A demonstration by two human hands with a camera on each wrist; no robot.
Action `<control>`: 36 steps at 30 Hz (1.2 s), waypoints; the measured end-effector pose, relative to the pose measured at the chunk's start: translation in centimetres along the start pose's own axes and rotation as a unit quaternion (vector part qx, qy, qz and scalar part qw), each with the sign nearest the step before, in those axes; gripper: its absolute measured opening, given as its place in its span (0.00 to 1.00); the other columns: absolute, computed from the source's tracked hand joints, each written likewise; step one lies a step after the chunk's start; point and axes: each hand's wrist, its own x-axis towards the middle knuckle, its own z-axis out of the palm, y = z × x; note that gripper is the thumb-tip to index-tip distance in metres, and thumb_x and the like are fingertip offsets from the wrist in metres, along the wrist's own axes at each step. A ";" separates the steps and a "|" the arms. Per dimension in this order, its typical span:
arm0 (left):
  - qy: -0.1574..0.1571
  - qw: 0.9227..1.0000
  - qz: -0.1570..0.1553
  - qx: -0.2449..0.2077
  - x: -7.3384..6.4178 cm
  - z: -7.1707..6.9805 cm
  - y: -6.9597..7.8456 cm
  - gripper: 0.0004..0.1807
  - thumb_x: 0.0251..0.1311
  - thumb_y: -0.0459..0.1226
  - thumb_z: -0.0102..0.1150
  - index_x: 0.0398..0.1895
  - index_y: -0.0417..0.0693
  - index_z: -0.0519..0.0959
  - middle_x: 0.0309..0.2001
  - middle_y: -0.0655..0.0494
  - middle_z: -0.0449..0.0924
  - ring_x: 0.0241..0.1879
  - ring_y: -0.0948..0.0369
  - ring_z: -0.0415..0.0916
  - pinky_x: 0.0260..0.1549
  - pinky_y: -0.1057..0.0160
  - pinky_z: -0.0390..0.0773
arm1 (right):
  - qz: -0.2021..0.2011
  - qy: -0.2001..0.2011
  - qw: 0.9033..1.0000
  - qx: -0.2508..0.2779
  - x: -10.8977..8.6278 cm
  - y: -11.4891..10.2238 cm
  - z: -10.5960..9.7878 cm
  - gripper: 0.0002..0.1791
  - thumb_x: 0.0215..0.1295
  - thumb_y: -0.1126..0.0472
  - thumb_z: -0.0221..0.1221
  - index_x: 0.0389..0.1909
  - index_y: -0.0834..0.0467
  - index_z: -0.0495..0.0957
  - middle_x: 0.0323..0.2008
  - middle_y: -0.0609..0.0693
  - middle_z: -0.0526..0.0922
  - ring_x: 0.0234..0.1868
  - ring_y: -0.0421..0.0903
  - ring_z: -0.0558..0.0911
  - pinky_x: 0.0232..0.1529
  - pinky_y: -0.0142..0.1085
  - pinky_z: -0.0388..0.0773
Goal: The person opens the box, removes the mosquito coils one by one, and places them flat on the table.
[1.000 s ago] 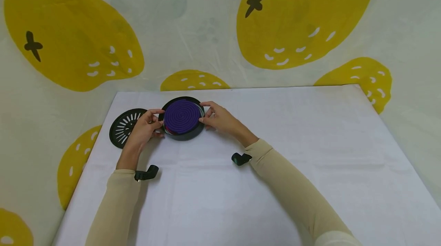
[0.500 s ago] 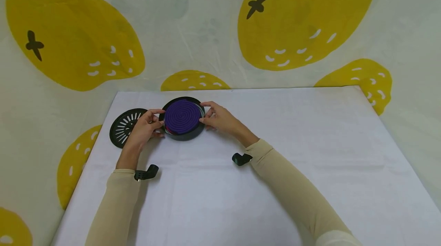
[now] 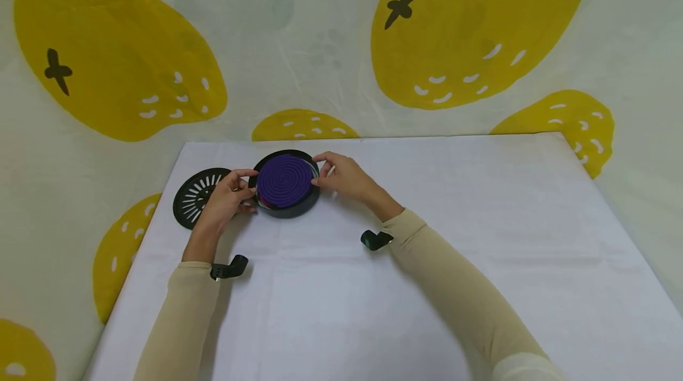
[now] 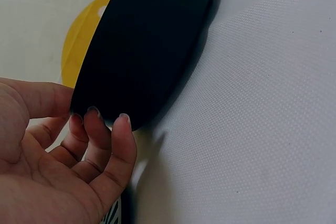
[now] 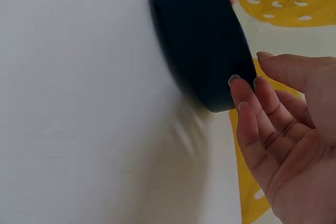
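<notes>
- Across the lower part of the head view, a bench [image 3: 453, 250] covered in white, of fine weave in the wrist views.
- Behind it and at its sides, a pale hanging cloth [image 3: 320, 43], printed with large yellow fruit shapes [image 3: 120, 55], dark crosses and small white strokes.
- Near the far edge of the bench, left of the middle, a round black container [image 3: 288, 213]; inside it, a purple spiral coil [image 3: 284, 181], with a little red at its edge.
- Just beside, to the left, a flat black disc [image 3: 193, 198] with slits like rays, partly behind the left grip [image 3: 221, 200].
- On the left: the container grasped, thumb at the rim, fingertips against the outer wall.
- On the right: the same container grasped by the right grip [image 3: 352, 182], fingers bent to the wall, thumb by the rim.
- On both arms, beige sleeves [image 3: 181, 316]; at the wrists, small dark devices [image 3: 229, 268].
- As for writing: middle cut-outs of the disc too small for telling, letters or only shapes.
</notes>
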 end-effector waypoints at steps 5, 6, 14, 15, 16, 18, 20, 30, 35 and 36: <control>0.000 1.000 -0.001 -0.001 0.0 -0.1 0.0 0.24 0.69 0.27 0.54 0.68 0.45 0.69 0.36 0.56 0.66 0.32 0.61 0.74 0.32 0.59 0.86 | -0.007 0.001 1.000 -0.014 0.7 -1.2 -0.5 0.27 0.63 0.62 0.68 0.63 0.59 0.76 0.37 0.49 0.82 0.23 0.42 0.74 0.26 0.32 0.71; 0.000 1.000 -0.002 -0.002 0.0 -0.1 0.0 0.24 0.69 0.27 0.54 0.67 0.45 0.69 0.36 0.56 0.66 0.32 0.61 0.74 0.32 0.59 0.86 | -0.009 0.000 1.000 -0.018 0.9 -1.4 -0.6 0.26 0.63 0.62 0.68 0.62 0.59 0.77 0.37 0.49 0.82 0.23 0.42 0.74 0.27 0.32 0.71; 0.001 1.000 -0.007 0.003 -0.1 0.0 0.3 0.24 0.70 0.26 0.53 0.68 0.44 0.69 0.36 0.55 0.65 0.33 0.60 0.74 0.33 0.58 0.86 | -0.006 -0.017 0.998 -0.053 1.9 -2.9 -0.8 0.25 0.64 0.60 0.68 0.62 0.59 0.77 0.42 0.49 0.83 0.28 0.44 0.77 0.32 0.32 0.73; 0.001 1.000 -0.008 0.004 -0.1 0.0 0.4 0.25 0.70 0.27 0.53 0.68 0.44 0.69 0.37 0.55 0.65 0.34 0.60 0.74 0.33 0.58 0.86 | -0.005 -0.018 0.998 -0.054 2.0 -3.0 -0.8 0.25 0.64 0.60 0.68 0.62 0.59 0.77 0.43 0.49 0.83 0.28 0.44 0.77 0.32 0.32 0.73; 0.001 1.000 -0.008 0.005 -0.1 0.0 0.4 0.24 0.70 0.27 0.53 0.68 0.44 0.69 0.37 0.54 0.65 0.34 0.60 0.74 0.33 0.58 0.86 | -0.005 -0.019 0.998 -0.057 2.1 -3.2 -0.8 0.25 0.64 0.60 0.69 0.62 0.59 0.77 0.44 0.49 0.83 0.29 0.44 0.77 0.33 0.32 0.73; 0.002 1.000 -0.010 0.005 -0.1 0.1 0.5 0.24 0.70 0.27 0.54 0.68 0.45 0.69 0.37 0.54 0.65 0.34 0.59 0.74 0.33 0.57 0.87 | -0.002 -0.021 0.998 -0.064 2.3 -3.4 -0.8 0.25 0.65 0.60 0.68 0.62 0.59 0.77 0.45 0.49 0.84 0.30 0.44 0.77 0.34 0.33 0.74; 0.002 1.000 -0.011 0.005 0.0 0.1 0.5 0.24 0.70 0.27 0.54 0.68 0.45 0.69 0.37 0.54 0.65 0.34 0.59 0.74 0.33 0.57 0.87 | 0.000 -0.024 0.997 -0.070 2.5 -3.6 -0.7 0.25 0.65 0.60 0.68 0.62 0.58 0.77 0.48 0.50 0.84 0.31 0.44 0.77 0.36 0.33 0.74; 0.003 1.000 -0.016 0.002 0.3 0.0 0.3 0.25 0.69 0.26 0.54 0.68 0.45 0.70 0.37 0.53 0.65 0.33 0.60 0.76 0.32 0.58 0.86 | -0.001 -0.049 0.994 -0.094 3.7 -3.7 -0.5 0.26 0.66 0.59 0.68 0.64 0.59 0.76 0.60 0.54 0.80 0.56 0.48 0.81 0.62 0.40 0.75; 0.006 1.000 -0.019 -0.007 0.2 0.1 0.3 0.25 0.68 0.25 0.53 0.67 0.46 0.70 0.36 0.54 0.65 0.32 0.60 0.77 0.31 0.59 0.86 | 0.004 -0.063 0.995 -0.077 4.0 -3.7 0.0 0.26 0.67 0.61 0.67 0.64 0.60 0.75 0.62 0.56 0.78 0.42 0.45 0.86 0.52 0.35 0.81; 0.006 1.000 -0.019 -0.006 0.2 0.0 0.3 0.25 0.68 0.25 0.53 0.68 0.45 0.70 0.36 0.54 0.65 0.31 0.60 0.76 0.31 0.59 0.86 | 0.005 -0.066 0.995 -0.073 4.1 -3.7 0.1 0.26 0.67 0.61 0.67 0.65 0.60 0.75 0.62 0.56 0.78 0.39 0.45 0.86 0.49 0.34 0.82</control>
